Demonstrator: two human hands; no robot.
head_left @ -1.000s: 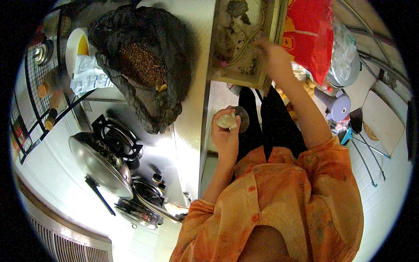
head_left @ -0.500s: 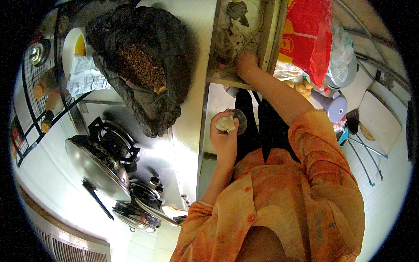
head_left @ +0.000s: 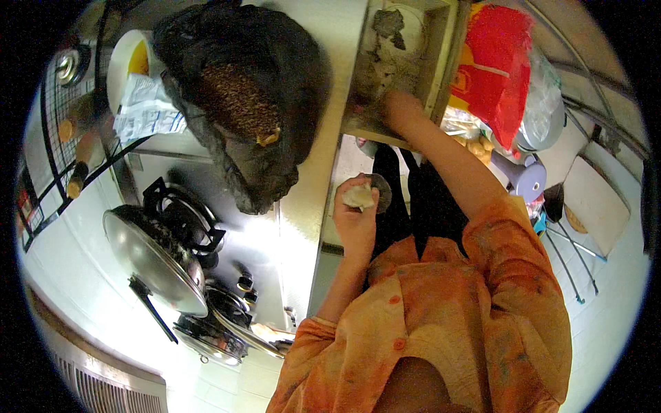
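Note:
My left hand (head_left: 355,213) is closed on a pale, crumpled item (head_left: 359,195), with a translucent round object (head_left: 381,187) against it, below the open drawer. My right hand (head_left: 405,110) reaches down into the drawer (head_left: 441,62), low in its near part; its fingertips are hard to make out, so what it touches is unclear. In the drawer lie dark crumpled scraps (head_left: 387,24), a pale round item and small dark bits. Left of the drawer, a black plastic bag (head_left: 303,82) holding brown granular stuff (head_left: 237,103) stands on the counter (head_left: 306,210).
A stove with a lidded wok (head_left: 146,256) and a second pan (head_left: 206,341) is at lower left. A wire rack (head_left: 51,124) holds bottles, near a white bowl (head_left: 121,69). On the right are a red bag (head_left: 496,76), a lilac plastic item (head_left: 520,175) and a folding chair (head_left: 599,203).
My right hand moved from the drawer's right edge down and left into it, then shifted slightly right. The view has shifted a little. My left hand keeps its hold.

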